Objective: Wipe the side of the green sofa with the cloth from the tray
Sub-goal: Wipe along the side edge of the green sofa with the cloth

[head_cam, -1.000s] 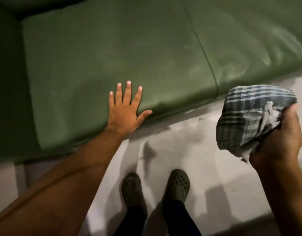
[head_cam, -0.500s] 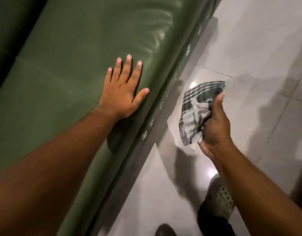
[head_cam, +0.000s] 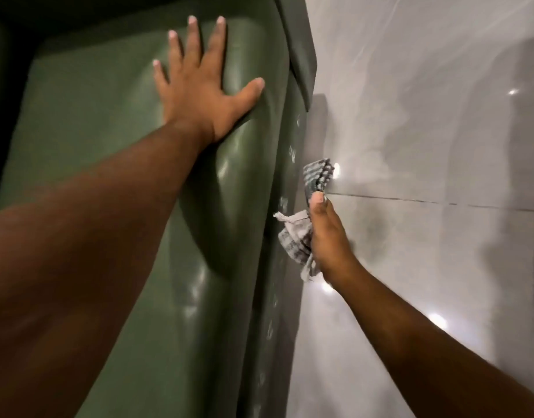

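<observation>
The green sofa fills the left half of the head view, its shiny cushion seen from above. My left hand lies flat on the cushion with fingers spread, holding nothing. My right hand is closed on the bunched checked cloth, which sits right beside the sofa's vertical front face, a narrow strip marked with pale smudges. Part of the cloth sticks out above my thumb. Whether the cloth touches that face is unclear.
Glossy grey floor tiles with bright light reflections cover the right half. A dark grout line runs across them. The sofa's armrest end sits at the top.
The view has swung further along the sofa. My right hand has brought the cloth in from over the floor to close beside the sofa's front face. My left hand stays flat on the cushion.
</observation>
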Demonstrator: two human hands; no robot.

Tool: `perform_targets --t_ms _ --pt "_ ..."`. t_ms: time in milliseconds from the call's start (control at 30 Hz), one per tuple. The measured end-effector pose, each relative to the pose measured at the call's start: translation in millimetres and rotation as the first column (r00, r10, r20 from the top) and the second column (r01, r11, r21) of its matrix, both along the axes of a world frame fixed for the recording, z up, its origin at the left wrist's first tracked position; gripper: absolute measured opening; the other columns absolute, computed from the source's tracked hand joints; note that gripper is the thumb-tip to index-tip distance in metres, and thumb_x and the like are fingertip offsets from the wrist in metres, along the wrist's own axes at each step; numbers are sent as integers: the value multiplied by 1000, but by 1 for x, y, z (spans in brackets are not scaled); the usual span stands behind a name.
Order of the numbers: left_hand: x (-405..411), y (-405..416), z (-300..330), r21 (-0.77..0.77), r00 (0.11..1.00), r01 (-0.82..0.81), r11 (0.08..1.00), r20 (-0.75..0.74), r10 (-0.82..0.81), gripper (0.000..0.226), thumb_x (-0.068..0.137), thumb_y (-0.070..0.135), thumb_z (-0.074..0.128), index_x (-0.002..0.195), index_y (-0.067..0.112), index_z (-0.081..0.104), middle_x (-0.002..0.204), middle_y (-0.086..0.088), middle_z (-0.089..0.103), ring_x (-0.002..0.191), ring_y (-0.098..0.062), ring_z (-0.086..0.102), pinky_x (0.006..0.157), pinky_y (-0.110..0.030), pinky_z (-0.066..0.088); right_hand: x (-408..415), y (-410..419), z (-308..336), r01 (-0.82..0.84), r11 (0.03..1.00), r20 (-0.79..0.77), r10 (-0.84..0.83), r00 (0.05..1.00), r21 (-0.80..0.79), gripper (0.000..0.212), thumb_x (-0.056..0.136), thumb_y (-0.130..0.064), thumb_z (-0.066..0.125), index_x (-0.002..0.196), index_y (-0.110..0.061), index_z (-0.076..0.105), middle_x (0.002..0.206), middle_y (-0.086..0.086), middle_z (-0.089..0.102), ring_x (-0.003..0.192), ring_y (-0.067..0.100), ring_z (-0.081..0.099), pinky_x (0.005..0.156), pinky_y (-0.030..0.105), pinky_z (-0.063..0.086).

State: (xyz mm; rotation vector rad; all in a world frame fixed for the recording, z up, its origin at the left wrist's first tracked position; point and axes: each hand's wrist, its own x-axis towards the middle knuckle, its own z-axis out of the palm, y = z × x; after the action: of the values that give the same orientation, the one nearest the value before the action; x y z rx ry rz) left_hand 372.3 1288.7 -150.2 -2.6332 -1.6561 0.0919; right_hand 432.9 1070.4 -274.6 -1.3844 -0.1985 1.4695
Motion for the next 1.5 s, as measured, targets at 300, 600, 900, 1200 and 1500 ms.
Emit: perform_targets --t_ms 300,600,900,1200,1500 --pt "-9 11 -31 178 986 66 982 140 -92 99 81 79 32 162 25 16 172 -14 11 158 -42 6 122 -67 4 -29 91 -36 120 989 -28 -118 993 81 73 82 -82 25 147 -48 19 164 -13 12 151 9 6 124 50 7" --pt "-6 12 -41 242 967 83 967 216 -137 100 82 77 36 161 17 22 170 -19 17 157 -44 11 121 -67 4 29 181 -58 106 946 353 -216 910 306 40 103 -33 34 128 -58 15 164 -4 5 152 22 -4 122 57 0" --pt "-6 10 -41 241 966 88 967 217 -142 98 82 76 35 162 21 19 171 -14 14 158 -39 8 121 -65 2 48 203 -125 183 978 -126 -170 977 100 61 95 -60 29 150 -34 21 162 -3 23 147 18 25 121 42 20" --pt "-7 9 -42 240 972 87 967 191 -135 98 83 73 36 162 18 18 171 -17 14 158 -42 8 121 -66 3 7 138 -55 175 952 83 -201 976 251 40 104 -28 37 121 -62 26 160 -14 8 150 12 -3 123 50 -4" --pt "-5 12 -42 242 967 96 965 209 -149 98 82 72 37 161 18 19 170 -16 16 158 -40 10 122 -66 4 58 229 -92 256 933 158 -300 941 251 45 103 -30 36 146 -18 35 160 3 29 148 19 21 124 43 14"
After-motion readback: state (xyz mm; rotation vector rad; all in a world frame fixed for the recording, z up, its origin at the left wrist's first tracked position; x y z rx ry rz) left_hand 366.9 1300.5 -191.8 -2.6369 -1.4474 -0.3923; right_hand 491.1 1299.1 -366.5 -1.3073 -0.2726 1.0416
